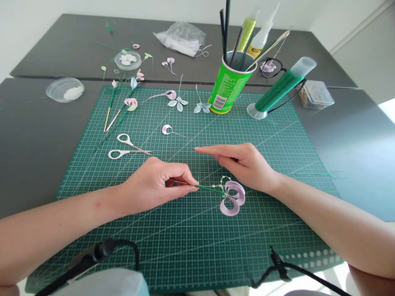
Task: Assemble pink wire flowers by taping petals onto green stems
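Observation:
My left hand (157, 181) is closed in a pinch, thumb and forefinger on the green-wrapped stem of a flower (233, 209). Pale lilac loop petals and a thin sprig of small pale beads (224, 178) stand at the stem's right end. My right hand (242, 162) hovers just above and right of the stem, its forefinger stretched out to the left and its other fingers partly hidden. Between the two hands a faint green line shows; whether it is a thread touching my right fingertip is unclear. White-handled scissors (125, 152) lie with their blades spread beside my left hand.
A green cutting mat (185, 246) covers the dark table. A lilac loop petal (167, 130), blue leaf sprigs (177, 103) and finished stems (111, 107) lie behind my hands. Upright obstacles are a green can (230, 84) of tools and a green tube (276, 92) beside eyeglasses (272, 68).

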Action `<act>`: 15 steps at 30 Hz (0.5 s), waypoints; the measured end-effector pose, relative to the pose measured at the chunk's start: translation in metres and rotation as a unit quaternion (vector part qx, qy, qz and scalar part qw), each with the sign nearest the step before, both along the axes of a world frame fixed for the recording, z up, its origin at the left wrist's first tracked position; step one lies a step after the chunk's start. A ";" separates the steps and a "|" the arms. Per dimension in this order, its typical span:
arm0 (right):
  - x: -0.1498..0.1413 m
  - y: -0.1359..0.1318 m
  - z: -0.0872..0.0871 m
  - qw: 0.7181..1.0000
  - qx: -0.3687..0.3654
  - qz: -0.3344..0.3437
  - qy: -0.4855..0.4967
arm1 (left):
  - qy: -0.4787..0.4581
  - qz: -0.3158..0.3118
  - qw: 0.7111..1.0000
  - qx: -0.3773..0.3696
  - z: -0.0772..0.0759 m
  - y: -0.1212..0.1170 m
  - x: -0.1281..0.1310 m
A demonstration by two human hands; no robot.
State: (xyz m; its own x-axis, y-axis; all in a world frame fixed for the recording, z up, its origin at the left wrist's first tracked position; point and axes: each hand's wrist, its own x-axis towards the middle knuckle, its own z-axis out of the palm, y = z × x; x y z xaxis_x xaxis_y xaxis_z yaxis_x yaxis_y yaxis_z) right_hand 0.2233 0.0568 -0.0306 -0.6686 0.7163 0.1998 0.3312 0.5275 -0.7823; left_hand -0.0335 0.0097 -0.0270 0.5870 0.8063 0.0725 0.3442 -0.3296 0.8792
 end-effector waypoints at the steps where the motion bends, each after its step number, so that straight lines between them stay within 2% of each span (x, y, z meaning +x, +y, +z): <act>1: 0.000 0.000 0.000 1.000 0.000 -0.006 -0.004 | 0.001 0.006 1.000 0.000 0.000 0.000 0.000; 15: 0.000 0.000 -0.003 0.998 -0.015 -0.061 -0.023 | -0.008 0.110 0.994 -0.018 0.001 0.001 0.003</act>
